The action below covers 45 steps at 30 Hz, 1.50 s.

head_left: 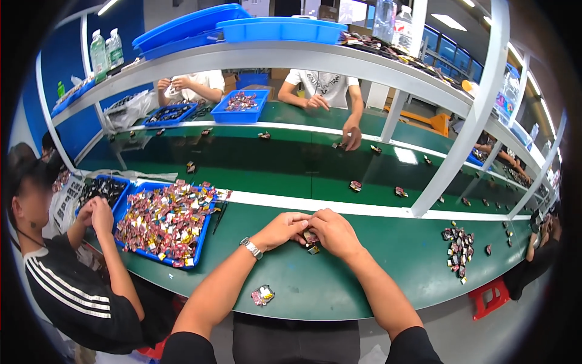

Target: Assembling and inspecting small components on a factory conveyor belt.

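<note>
My left hand (284,231) and my right hand (334,233) meet over the green bench, fingers closed around one small circuit board assembly (311,241) with dark red, yellow and black parts. Fingers hide much of it. A silver watch circles my left wrist. Nearer to me, a loose circuit board (262,295) lies flat on the bench, left of my forearms' gap. Left of my hands stands a blue tray (197,258) heaped with similar red, white and yellow boards (163,221).
A conveyor belt (273,164) carrying scattered boards runs beyond a white rail (273,200). More boards (459,252) are piled at right. A white post (451,133) rises right of my hands; a shelf holds blue trays (282,30). Co-workers sit left, right and opposite.
</note>
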Each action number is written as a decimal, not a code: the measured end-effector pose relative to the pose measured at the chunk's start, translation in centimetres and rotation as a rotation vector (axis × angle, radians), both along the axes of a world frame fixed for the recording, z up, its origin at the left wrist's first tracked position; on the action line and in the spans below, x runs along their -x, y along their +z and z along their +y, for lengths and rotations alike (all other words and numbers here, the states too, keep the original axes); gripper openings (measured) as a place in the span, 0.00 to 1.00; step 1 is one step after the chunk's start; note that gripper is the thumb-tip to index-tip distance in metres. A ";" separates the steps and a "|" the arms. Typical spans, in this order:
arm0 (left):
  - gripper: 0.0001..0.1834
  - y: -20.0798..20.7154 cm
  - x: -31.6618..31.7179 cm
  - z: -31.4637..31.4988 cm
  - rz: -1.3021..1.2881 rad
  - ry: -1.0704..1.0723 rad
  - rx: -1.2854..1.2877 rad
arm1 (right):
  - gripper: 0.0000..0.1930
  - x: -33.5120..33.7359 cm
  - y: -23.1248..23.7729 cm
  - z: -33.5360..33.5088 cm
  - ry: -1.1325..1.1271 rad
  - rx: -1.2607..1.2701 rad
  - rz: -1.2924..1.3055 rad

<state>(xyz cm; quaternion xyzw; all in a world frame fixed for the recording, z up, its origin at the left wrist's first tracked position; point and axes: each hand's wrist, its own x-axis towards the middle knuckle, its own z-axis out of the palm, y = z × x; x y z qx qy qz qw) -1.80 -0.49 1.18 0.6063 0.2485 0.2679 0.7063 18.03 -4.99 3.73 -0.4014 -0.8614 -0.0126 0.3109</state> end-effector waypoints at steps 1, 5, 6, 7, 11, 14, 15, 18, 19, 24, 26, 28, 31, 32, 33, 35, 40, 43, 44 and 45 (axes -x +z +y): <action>0.19 0.0 0.1 0.0 -0.024 -0.016 -0.003 | 0.07 0.0 0.1 0.1 -0.009 -0.006 0.015; 0.20 -0.5 0.0 0.0 -0.078 0.063 0.081 | 0.07 -0.1 0.7 0.0 -0.024 0.024 0.094; 0.21 -0.1 -0.2 -0.3 -0.082 0.110 0.106 | 0.08 -0.3 0.9 -0.2 0.007 0.053 0.156; 0.21 0.2 -0.4 -0.5 -0.072 0.101 0.102 | 0.08 -0.6 1.1 -0.5 -0.002 0.048 0.166; 0.23 0.3 -0.7 -0.7 -0.095 0.167 0.125 | 0.08 -1.7 0.9 -1.0 0.019 0.099 0.132; 0.22 -0.1 -0.8 -0.7 -0.073 0.200 0.098 | 0.09 -1.8 0.5 -0.9 0.033 0.136 0.113; 0.21 -0.2 -0.8 -0.7 -0.074 0.197 0.095 | 0.10 -1.8 0.6 -0.8 0.022 0.165 0.109; 0.18 -0.3 -0.7 -0.8 -0.101 0.169 0.108 | 0.10 -1.2 -0.3 -0.6 0.011 0.231 0.189; 0.16 -0.3 -0.6 -0.8 -0.128 0.145 0.127 | 0.10 -1.1 -0.9 -0.5 0.008 0.228 0.190; 0.18 -0.2 -0.3 -0.5 -0.157 0.095 0.160 | 0.05 -0.4 -1.5 -0.4 -0.071 0.236 0.360; 0.18 -0.5 -0.3 -0.5 -0.161 0.076 0.131 | 0.05 -0.1 -1.8 -0.3 -0.090 0.239 0.380; 0.18 -0.6 -0.2 -0.4 -0.147 0.080 0.131 | 0.05 -0.1 -1.9 -0.3 -0.111 0.242 0.399; 0.18 -0.6 -0.2 -0.3 -0.135 0.072 0.132 | 0.05 -0.1 -1.6 -0.4 -0.103 0.278 0.378; 0.17 -0.6 -0.2 -0.3 -0.139 0.061 0.133 | 0.05 -0.2 -1.5 -0.5 -0.095 0.297 0.364; 0.17 -0.5 -0.2 -0.3 -0.139 0.060 0.130 | 0.06 -0.3 -1.3 -0.5 -0.087 0.314 0.349; 0.15 -0.5 -0.3 -0.4 -0.117 0.080 0.134 | 0.06 -0.5 -1.1 -0.7 -0.044 0.299 0.344; 0.14 -0.6 -0.4 -0.6 -0.089 0.090 0.100 | 0.06 -0.6 -1.4 -0.7 -0.032 0.254 0.352; 0.13 -0.6 -0.5 -0.6 -0.092 0.096 0.098 | 0.06 -0.2 -1.5 -0.8 -0.095 0.228 0.365; 0.14 -0.5 -0.5 -0.6 -0.094 0.102 0.102 | 0.06 0.0 -1.7 -0.8 -0.097 0.227 0.366; 0.14 -0.6 -0.5 -0.6 -0.094 0.101 0.102 | 0.06 0.2 -2.0 -0.8 -0.095 0.198 0.367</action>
